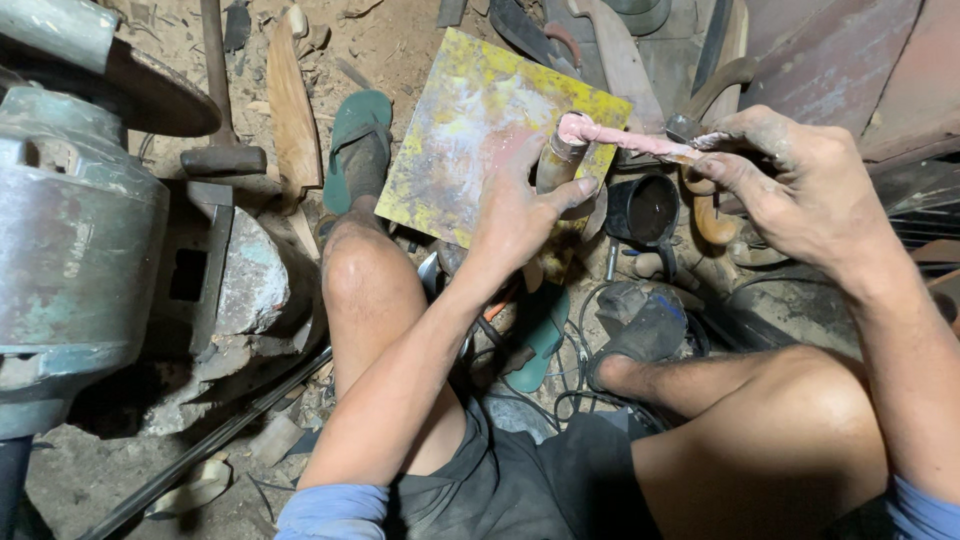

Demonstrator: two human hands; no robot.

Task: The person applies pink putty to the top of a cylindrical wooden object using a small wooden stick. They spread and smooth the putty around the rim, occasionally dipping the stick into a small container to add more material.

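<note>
Matt wooden handle [556,165], smeared with glossy pink paste [625,139].

A dirt workshop floor [90,470], strewn with rubble, carries a yellow paint-smeared board [455,150] at far centre, a hammer [222,150] and wooden offcut [290,110] to its left, a black cup [645,210] (dark inside) to its right, and tangled black cables [590,400] nearer.
</note>
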